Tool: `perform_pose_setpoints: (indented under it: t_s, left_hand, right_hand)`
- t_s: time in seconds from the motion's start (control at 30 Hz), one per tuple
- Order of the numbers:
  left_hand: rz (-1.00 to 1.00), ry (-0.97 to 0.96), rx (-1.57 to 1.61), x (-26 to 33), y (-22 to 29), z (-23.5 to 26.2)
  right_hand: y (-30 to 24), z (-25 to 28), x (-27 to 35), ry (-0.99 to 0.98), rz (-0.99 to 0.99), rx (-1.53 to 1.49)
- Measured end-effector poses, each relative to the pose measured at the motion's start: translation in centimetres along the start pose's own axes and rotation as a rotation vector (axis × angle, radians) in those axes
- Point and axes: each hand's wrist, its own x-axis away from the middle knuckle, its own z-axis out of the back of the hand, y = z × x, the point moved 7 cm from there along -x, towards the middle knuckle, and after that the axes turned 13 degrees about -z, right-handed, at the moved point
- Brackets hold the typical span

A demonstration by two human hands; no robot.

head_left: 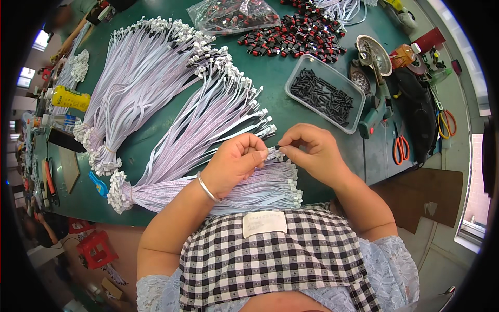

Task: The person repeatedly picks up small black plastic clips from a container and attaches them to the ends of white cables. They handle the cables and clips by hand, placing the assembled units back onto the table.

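- Cable ends (274, 154), white-tipped and flat, are sitting between the two hands at the near edge of the green table (270, 99), just above the checked apron (270, 260).
- Left hand (235, 162) is curling into a loose fist, its fingers pressed together around a few of the pale cables, with a silver bangle (207, 188) circling the wrist.
- Right hand (313, 150) is pinching a small dark piece at the cable tips between thumb and forefinger, touching the same ends the left hand is holding.
- Bundle of ribbon cables (260, 187) is lying under both hands, running left to a tied knot of white plugs near the table's edge.
- More bundles (140, 78) are fanning out across the table's far left, well apart from the hands.
- Clear tray of small black parts (325, 93) is standing just beyond the right hand.
- Pile of red-and-black pieces (296, 36) is spreading behind the tray, beside a clear bag holding more of the same.
- Orange-handled scissors (401, 148) are resting to the right of the right hand, near a green tool (375, 112).
- Yellow bottle (70, 98) is lying on its side at the far left of the table.
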Motion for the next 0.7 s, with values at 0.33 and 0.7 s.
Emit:
perform_pose_setpoints:
  t_s: [0.33,0.7]
  left_hand:
    - [-0.017,0.005,-0.019,-0.1,0.1,-0.1]
    - [-0.048,0.039,0.005,0.0,0.2,0.0]
  right_hand:
    - [-0.8,-0.1,0.1,-0.004,0.033,0.087]
    - [-0.2,-0.4,0.1,0.020,0.001,0.046]
